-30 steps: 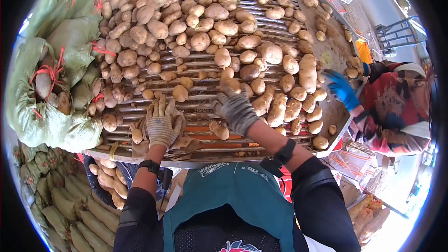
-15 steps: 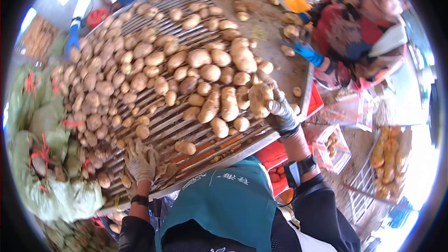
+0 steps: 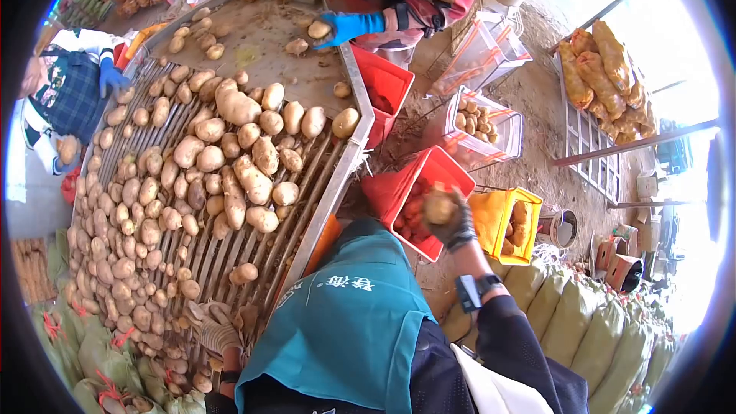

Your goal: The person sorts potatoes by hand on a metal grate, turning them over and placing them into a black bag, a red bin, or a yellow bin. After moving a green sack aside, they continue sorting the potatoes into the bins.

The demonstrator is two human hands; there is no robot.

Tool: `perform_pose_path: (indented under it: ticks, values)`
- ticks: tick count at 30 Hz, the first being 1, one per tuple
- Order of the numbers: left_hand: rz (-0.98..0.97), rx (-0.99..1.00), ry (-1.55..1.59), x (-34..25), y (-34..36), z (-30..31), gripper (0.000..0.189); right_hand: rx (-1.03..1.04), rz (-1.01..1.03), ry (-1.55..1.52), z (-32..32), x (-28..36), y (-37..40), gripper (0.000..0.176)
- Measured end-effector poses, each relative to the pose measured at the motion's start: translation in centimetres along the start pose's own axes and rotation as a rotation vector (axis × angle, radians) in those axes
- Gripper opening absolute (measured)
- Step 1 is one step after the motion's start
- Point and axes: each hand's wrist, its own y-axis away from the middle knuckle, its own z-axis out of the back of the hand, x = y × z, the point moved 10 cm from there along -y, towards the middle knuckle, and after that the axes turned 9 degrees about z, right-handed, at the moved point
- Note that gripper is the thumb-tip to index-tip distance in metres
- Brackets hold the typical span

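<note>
My right hand (image 3: 462, 231), in a dark, dirty work glove, is closed on a potato (image 3: 438, 208). It is above the right side of a red crate (image 3: 380, 193) with reddish contents, close to a yellow crate (image 3: 481, 218) that holds several potatoes. My left hand (image 3: 217, 330), in a pale knitted glove, lies with fingers stretched out at the near edge of the slatted sorting table (image 3: 264, 257). No object shows in it; small potatoes are close by. A large heap of potatoes (image 3: 130, 230) covers much of the slats.
Across the table, a co-worker's blue-gloved hand (image 3: 349, 28) grips a potato; another co-worker (image 3: 65, 96) stands at the far left. A second red crate (image 3: 381, 80) and a clear-sided crate (image 3: 481, 126) stand along the right. Full green sacks (image 3: 571, 314) line the lower right.
My view has turned right. My right hand has carried a potato off the table and out over the crates. My left hand stays by the table's near edge.
</note>
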Motion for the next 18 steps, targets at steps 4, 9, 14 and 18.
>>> perform_pose_path:
  ticks: [4,9,14,18]
  values:
    - [0.01,0.023,-0.038,-0.6,0.2,0.8,0.065,0.275,0.335,0.137,17.4,16.0,0.6,0.024]
    - [0.075,0.111,0.077,-0.2,0.0,0.4,0.068,-0.655,0.524,0.269,29.3,23.8,6.2,0.023]
    - [0.087,0.095,0.003,0.2,-0.2,0.1,0.069,-0.345,0.499,0.601,12.6,18.4,-4.9,0.025]
    - [0.064,0.084,0.053,0.4,-0.1,0.2,0.069,0.586,0.621,1.36,-18.5,0.5,-4.0,0.036]
